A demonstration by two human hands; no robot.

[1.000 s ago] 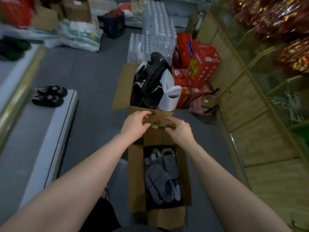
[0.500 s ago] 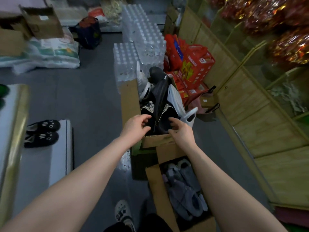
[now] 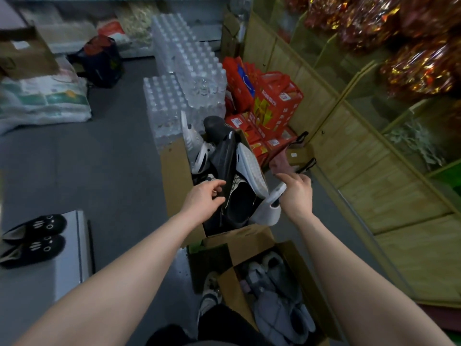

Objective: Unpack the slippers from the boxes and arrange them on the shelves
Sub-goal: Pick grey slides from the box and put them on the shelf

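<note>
Two grips [image 3: 205, 199] [image 3: 296, 196] on slippers [image 3: 228, 166]; box [image 3: 174, 176] rim, floor [image 3: 99, 171] leftward

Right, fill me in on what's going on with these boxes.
A person is unpacking slippers. The left hand grips an upright black slipper and the right hand holds a white slipper, both in the crowded far box. Grey slippers lie untouched in the nearer box. One black pair sits on the shelf at left.
</note>
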